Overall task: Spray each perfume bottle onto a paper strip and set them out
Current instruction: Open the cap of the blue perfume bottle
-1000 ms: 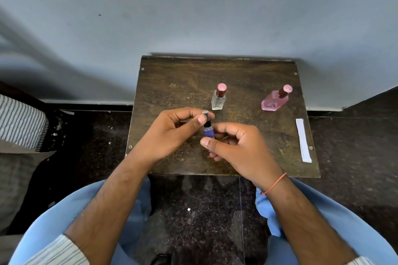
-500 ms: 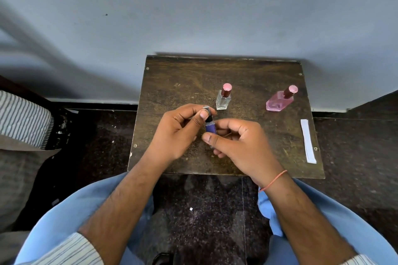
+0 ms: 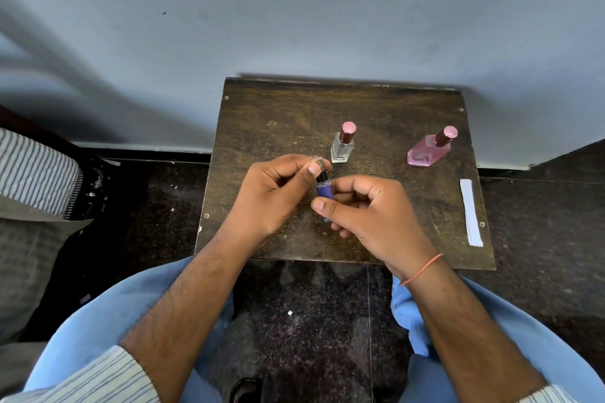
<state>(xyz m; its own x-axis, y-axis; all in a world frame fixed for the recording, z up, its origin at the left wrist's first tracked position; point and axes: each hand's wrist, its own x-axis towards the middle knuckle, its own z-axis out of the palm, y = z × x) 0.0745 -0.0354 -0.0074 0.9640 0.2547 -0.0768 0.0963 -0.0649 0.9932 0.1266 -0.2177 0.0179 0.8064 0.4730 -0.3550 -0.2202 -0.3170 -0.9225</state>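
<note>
A small purple perfume bottle (image 3: 324, 190) is held over the middle of the brown wooden table (image 3: 281, 114), its body gripped by my right hand (image 3: 366, 209). My left hand (image 3: 278, 193) pinches a clear cap (image 3: 319, 163) just above the bottle's black sprayer neck. A clear square bottle (image 3: 342, 147) with a pink cap stands just behind my hands. Further right, near the back edge, stands a pink flat bottle (image 3: 425, 152) with a pink cap. White paper strips (image 3: 470, 211) lie along the table's right edge.
The table stands against a grey wall (image 3: 294, 10). Dark speckled floor (image 3: 294, 321) surrounds it. A striped cloth (image 3: 36, 173) lies at the far left. My blue-clad knees (image 3: 98, 337) are below the table's near edge.
The clear cap has come up off the purple bottle's top, exposing the black sprayer neck. Both hands stay close together over the table's middle.
</note>
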